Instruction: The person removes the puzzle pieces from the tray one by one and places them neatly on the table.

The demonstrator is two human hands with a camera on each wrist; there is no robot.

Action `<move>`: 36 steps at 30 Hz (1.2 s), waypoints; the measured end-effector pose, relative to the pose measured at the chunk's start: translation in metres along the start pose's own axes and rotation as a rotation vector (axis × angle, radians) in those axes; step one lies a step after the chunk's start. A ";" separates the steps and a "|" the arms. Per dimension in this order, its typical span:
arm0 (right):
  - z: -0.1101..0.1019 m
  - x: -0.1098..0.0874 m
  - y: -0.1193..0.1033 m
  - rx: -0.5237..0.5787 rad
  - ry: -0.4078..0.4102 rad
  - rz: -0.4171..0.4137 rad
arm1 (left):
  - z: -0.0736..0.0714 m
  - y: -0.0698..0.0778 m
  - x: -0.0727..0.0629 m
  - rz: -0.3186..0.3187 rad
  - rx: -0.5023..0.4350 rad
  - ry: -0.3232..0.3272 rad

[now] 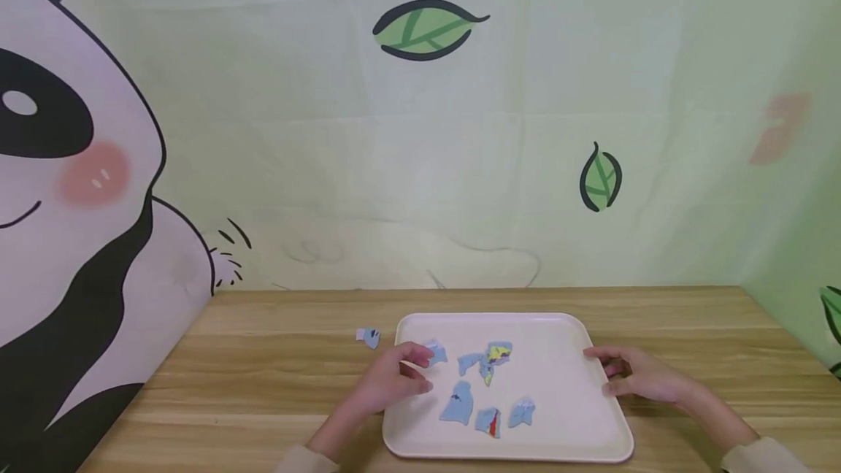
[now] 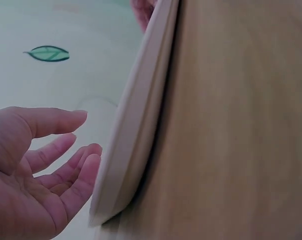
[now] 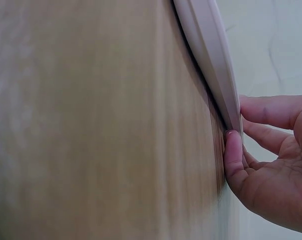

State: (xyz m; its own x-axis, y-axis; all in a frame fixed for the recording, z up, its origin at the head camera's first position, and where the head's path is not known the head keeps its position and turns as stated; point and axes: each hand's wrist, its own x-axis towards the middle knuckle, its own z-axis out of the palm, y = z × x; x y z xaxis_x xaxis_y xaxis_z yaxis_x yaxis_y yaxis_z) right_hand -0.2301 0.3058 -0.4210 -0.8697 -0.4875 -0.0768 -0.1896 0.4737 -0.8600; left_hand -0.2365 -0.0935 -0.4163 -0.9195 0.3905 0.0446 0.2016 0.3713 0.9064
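Big pale green wall [image 1: 296,57] filling the back, and what a panda [image 1: 72,239] it carries, painted huge down the left side! Below it runs the wood-grain counter [image 1: 263,363], and there sits the tray [image 1: 558,385], white, round-cornered, flat on the wood. On the wall, two green leaves outlined in black: the upper leaf [image 1: 427,31] lies sideways, the lower leaf [image 1: 600,181] stands on end.

To the hands! The right hand [image 1: 647,376] has the tray's right rim, thumb and finger pinching its edge, as the right wrist view confirms. Across at the left rim, the left hand [image 1: 388,379] grasps nothing: thumb and fingers well parted, loosely bent. Whether it touches the rim, I can't tell. A pale sleeve shows behind each wrist.

Down to the pieces, mostly light blue! A cluster [image 1: 486,369] lies together at the tray's upper middle, flashing yellow. Nearer the person, one tall blue piece [image 1: 458,404]; to its right, a piece with a red streak [image 1: 493,424]; right again, a pale-topped piece [image 1: 522,413]. One more piece [image 1: 436,353] sits right by the left fingertips, contact unclear. And out on the counter, left of the tray, a stray piece [image 1: 371,339]!
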 end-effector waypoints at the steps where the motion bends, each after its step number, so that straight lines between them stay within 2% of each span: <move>1: 0.000 0.000 0.000 -0.001 0.001 -0.001 | 0.003 0.001 0.000 -0.002 0.001 -0.011; 6: 0.000 0.000 0.000 -0.006 0.005 -0.002 | 0.015 0.005 -0.001 -0.024 0.033 -0.055; 11: 0.000 0.000 0.000 0.002 0.003 -0.006 | 0.021 0.009 -0.003 -0.027 0.081 -0.098; 22: -0.001 0.000 -0.001 0.007 -0.007 -0.020 | 0.032 0.018 0.001 -0.019 0.294 -0.175; 30: -0.001 0.001 0.001 0.009 0.000 -0.027 | 0.036 0.020 0.005 -0.029 0.369 -0.177; 36: -0.001 0.000 0.001 0.008 0.003 -0.034 | 0.039 0.024 0.006 -0.020 0.479 -0.163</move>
State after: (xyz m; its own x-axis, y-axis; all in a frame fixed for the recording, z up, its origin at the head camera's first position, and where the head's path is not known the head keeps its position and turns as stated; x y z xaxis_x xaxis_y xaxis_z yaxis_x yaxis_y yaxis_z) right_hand -0.2309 0.3065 -0.4214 -0.8642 -0.5010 -0.0456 -0.2157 0.4509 -0.8661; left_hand -0.2243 -0.0492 -0.4106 -0.8682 0.4910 -0.0717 0.3513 0.7102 0.6101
